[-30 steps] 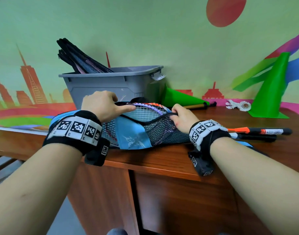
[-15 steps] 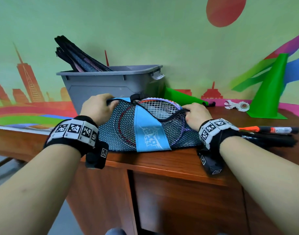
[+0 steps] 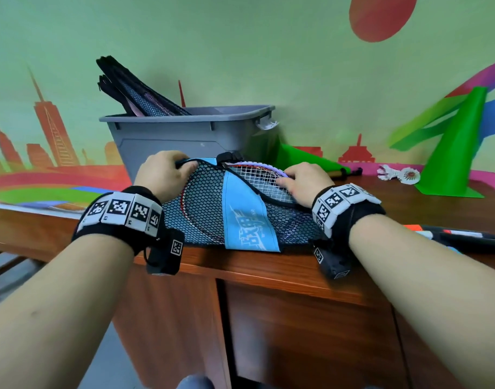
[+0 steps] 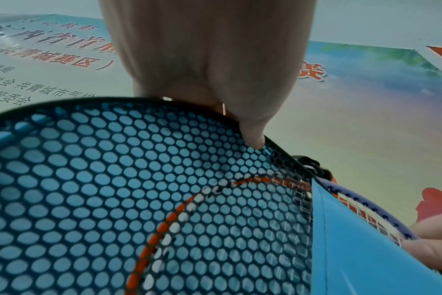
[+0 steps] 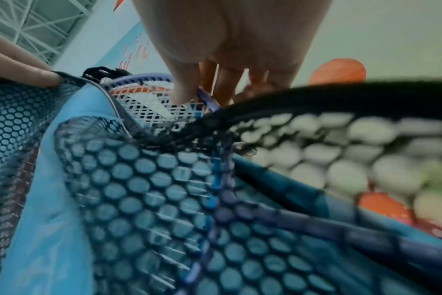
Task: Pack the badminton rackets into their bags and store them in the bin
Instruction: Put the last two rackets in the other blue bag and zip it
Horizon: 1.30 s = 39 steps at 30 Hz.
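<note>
A blue mesh racket bag [image 3: 210, 217] with a light-blue band lies at the desk's front edge. Two rackets sit partly inside it: an orange-framed one [image 4: 164, 225] under the mesh and a purple-framed one [image 3: 271, 169] whose head sticks out of the opening. My left hand [image 3: 181, 164] pinches the bag's black rim [image 4: 285, 157] at its far left corner. My right hand [image 3: 283, 181] grips the purple racket's head, thumb [image 5: 184, 93] on the strings and fingers behind the frame. The grey bin [image 3: 184, 130] stands just behind, with packed bags [image 3: 137, 91] leaning in it.
The racket handles [image 3: 465, 237] stretch to the right across the wooden desk [image 3: 268, 268]. One green cone [image 3: 454, 153] stands at the right, another [image 3: 305, 158] lies beside the bin. Shuttlecocks [image 3: 400, 174] sit near the wall.
My left hand left the strings and took the bag's rim at the far left. My right hand moved from the rim onto the purple racket head. The mesh now covers more of the rackets.
</note>
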Each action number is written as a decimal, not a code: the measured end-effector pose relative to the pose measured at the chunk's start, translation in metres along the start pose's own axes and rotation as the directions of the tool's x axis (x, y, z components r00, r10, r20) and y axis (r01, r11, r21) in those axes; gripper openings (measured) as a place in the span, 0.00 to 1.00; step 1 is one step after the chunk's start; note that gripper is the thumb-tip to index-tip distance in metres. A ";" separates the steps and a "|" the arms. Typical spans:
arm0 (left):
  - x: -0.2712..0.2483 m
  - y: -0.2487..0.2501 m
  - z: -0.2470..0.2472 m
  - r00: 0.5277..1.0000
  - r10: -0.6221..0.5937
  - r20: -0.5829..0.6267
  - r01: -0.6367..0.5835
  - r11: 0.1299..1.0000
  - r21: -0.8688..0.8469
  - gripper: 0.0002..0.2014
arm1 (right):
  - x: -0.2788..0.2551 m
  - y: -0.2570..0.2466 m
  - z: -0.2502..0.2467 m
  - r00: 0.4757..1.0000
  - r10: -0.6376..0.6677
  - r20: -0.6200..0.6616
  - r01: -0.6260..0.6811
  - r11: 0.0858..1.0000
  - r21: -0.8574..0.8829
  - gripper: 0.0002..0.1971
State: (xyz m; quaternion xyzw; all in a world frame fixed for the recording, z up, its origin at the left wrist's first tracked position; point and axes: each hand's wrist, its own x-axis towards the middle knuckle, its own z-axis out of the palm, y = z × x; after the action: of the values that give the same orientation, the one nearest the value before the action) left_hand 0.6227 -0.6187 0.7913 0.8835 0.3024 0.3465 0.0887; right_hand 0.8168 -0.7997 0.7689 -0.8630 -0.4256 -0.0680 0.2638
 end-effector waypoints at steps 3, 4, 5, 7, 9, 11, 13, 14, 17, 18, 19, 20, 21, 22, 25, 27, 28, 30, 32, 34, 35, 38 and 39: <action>0.000 -0.005 -0.004 1.000 0.006 -0.025 -0.007 1.000 -0.029 0.14 | 0.000 0.000 -0.003 0.998 -0.046 -0.031 0.049 0.994 0.101 0.16; 0.001 -0.006 -0.006 0.999 0.009 -0.034 -0.010 0.999 -0.037 0.14 | 0.000 -0.001 -0.004 0.997 -0.060 -0.047 0.066 0.989 0.130 0.16; 0.002 -0.007 -0.007 0.999 0.008 -0.039 -0.010 0.999 -0.041 0.14 | 0.000 -0.002 -0.004 0.996 -0.071 -0.057 0.079 0.987 0.141 0.16; 0.003 -0.006 -0.010 0.999 0.005 -0.037 -0.007 0.999 -0.049 0.14 | 0.002 -0.002 -0.007 0.995 -0.082 -0.052 0.088 0.988 0.131 0.16; 0.004 -0.006 -0.012 0.999 0.018 -0.026 -0.020 0.998 -0.062 0.15 | 0.003 0.002 -0.011 0.996 -0.090 -0.020 0.092 0.982 0.165 0.18; 0.003 -0.005 -0.011 0.999 0.043 -0.007 -0.043 0.996 -0.073 0.15 | 0.004 0.009 -0.016 0.996 -0.090 0.019 0.084 0.971 0.222 0.20; 0.002 -0.003 -0.008 0.998 0.059 0.032 -0.056 0.995 -0.077 0.14 | 0.002 0.014 -0.016 0.995 -0.084 0.058 0.068 0.970 0.233 0.18; 0.002 -0.001 -0.006 0.997 0.063 0.050 -0.059 0.995 -0.076 0.14 | 0.002 0.014 -0.014 0.993 -0.086 0.078 0.066 0.971 0.229 0.17; 0.003 0.002 0.000 0.996 0.048 0.070 -0.042 0.996 -0.080 0.14 | 0.001 0.009 -0.005 0.992 -0.092 0.091 0.073 0.979 0.189 0.13; 0.003 0.001 0.002 0.996 0.039 0.083 -0.031 0.995 -0.090 0.14 | 0.000 0.007 -0.003 0.993 -0.091 0.080 0.077 0.983 0.166 0.12; 0.002 0.001 0.002 0.994 0.035 0.100 -0.025 0.995 -0.100 0.14 | 0.000 0.004 -0.001 0.994 -0.088 0.072 0.077 0.988 0.137 0.12; 0.002 0.000 0.002 0.992 0.034 0.118 -0.022 0.994 -0.105 0.15 | -0.001 0.002 0.001 0.994 -0.081 0.068 0.074 0.991 0.109 0.12; 0.001 0.001 0.001 0.991 0.038 0.131 -0.024 0.994 -0.108 0.15 | -0.001 0.000 0.002 0.995 -0.074 0.066 0.069 0.994 0.083 0.12; 0.000 0.002 -0.001 0.989 0.045 0.142 -0.029 0.993 -0.113 0.16 | -0.001 -0.001 0.003 0.996 -0.068 0.061 0.064 0.996 0.065 0.12; -0.002 0.008 -0.007 0.977 0.062 0.202 -0.035 0.991 -0.133 0.13 | -0.003 -0.001 0.004 0.998 -0.055 0.030 0.052 0.995 0.080 0.14; -0.002 0.010 -0.010 0.966 0.045 0.254 -0.023 0.996 -0.086 0.10 | -0.005 0.001 0.006 0.998 -0.066 -0.001 0.066 0.991 0.117 0.15; -0.002 0.010 -0.011 0.965 0.036 0.259 -0.025 0.999 -0.045 0.10 | -0.007 0.002 0.007 0.997 -0.069 -0.023 0.071 0.988 0.134 0.15; -0.004 0.012 -0.011 0.970 0.035 0.239 -0.035 0.999 -0.003 0.11 | -0.014 0.001 0.009 0.995 -0.086 -0.059 0.094 0.984 0.149 0.16; -0.005 0.020 -0.010 0.973 0.063 0.224 -0.056 0.998 -0.036 0.11 | -0.021 -0.006 0.014 0.990 -0.134 -0.055 0.140 0.980 0.144 0.15; -0.006 0.033 -0.007 0.970 0.107 0.220 -0.096 0.994 -0.059 0.09 | -0.026 -0.018 0.021 0.986 -0.164 -0.029 0.167 0.974 0.156 0.17; -0.006 0.039 -0.005 0.966 0.124 0.225 -0.115 0.992 -0.052 0.08 | -0.028 -0.023 0.024 0.985 -0.171 -0.020 0.172 0.969 0.177 0.21; -0.004 0.048 -0.002 0.963 0.120 0.243 -0.120 0.993 -0.016 0.09 | -0.031 -0.030 0.026 0.990 -0.144 -0.006 0.142 0.964 0.223 0.26; -0.003 0.047 -0.002 0.964 0.111 0.240 -0.111 0.994 -0.014 0.09 | -0.031 -0.027 0.026 0.992 -0.129 0.001 0.126 0.967 0.221 0.26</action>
State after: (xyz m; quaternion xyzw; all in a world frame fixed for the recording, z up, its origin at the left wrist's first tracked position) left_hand 0.6421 -0.6589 0.8079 0.9345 0.2396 0.2412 0.1052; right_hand 0.7738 -0.7950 0.7469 -0.7996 -0.4872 -0.0305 0.3498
